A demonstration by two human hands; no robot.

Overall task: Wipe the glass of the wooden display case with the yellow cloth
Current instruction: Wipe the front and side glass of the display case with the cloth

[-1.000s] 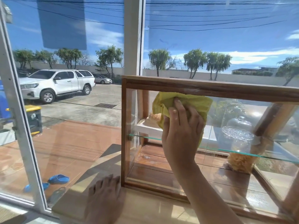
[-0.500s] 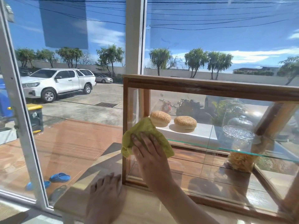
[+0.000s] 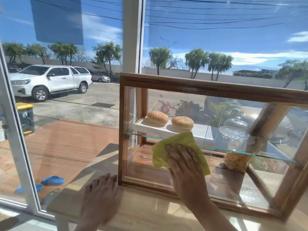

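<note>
The wooden display case [image 3: 200, 86] stands on a light wooden table, its front glass facing me. My right hand [image 3: 186, 170] presses the yellow cloth [image 3: 176, 144] flat against the lower middle of that glass, fingers spread over the cloth. My left hand [image 3: 101, 195] lies palm down on the table [image 3: 150, 212], touching the case's bottom left corner. Inside, two sesame buns [image 3: 157, 117] rest on a white tray above a glass shelf [image 3: 233, 150].
A domed glass stand [image 3: 235, 129] and a jar of yellow snacks [image 3: 235, 161] sit at the right inside the case. Large windows stand behind and to the left, with a white frame [image 3: 18, 147]. Outside are a white pickup, a bin and blue sandals.
My right hand swept the cloth from the upper glass down to the left edge, then right to the lower middle. My left hand stayed on the table.
</note>
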